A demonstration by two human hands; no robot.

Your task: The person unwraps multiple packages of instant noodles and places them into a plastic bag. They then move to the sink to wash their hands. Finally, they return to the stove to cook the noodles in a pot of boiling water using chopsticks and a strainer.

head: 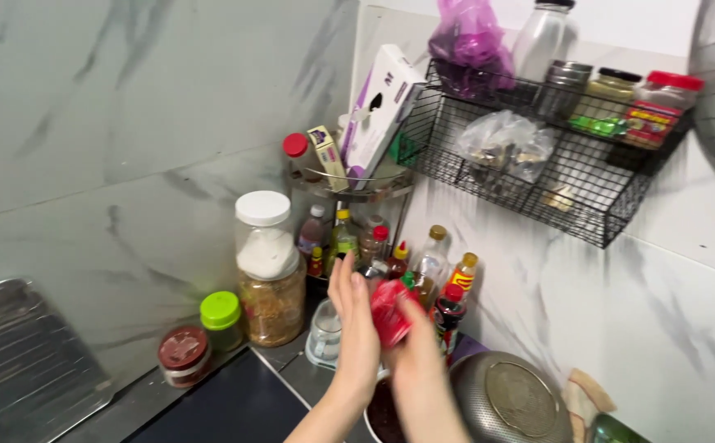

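Both my hands are raised in the middle of the head view, in front of a cluster of sauce bottles (pixel 423 262). My right hand (pixel 415 349) holds a crumpled red packet (pixel 390 310). My left hand (pixel 356 324) stands upright with flat fingers pressed against the packet's left side. Below my hands sits a bowl with dark contents (pixel 382 414), mostly hidden by my forearms.
A tall white-lidded jar (pixel 269 267), a green-lidded jar (pixel 221 318) and a red-lidded tub (pixel 184 354) line the marble wall. A black wire wall rack (pixel 587 176) holds jars and bags. A metal pot lid (pixel 509 398) lies at right, a steel tray (pixel 21 361) at left.
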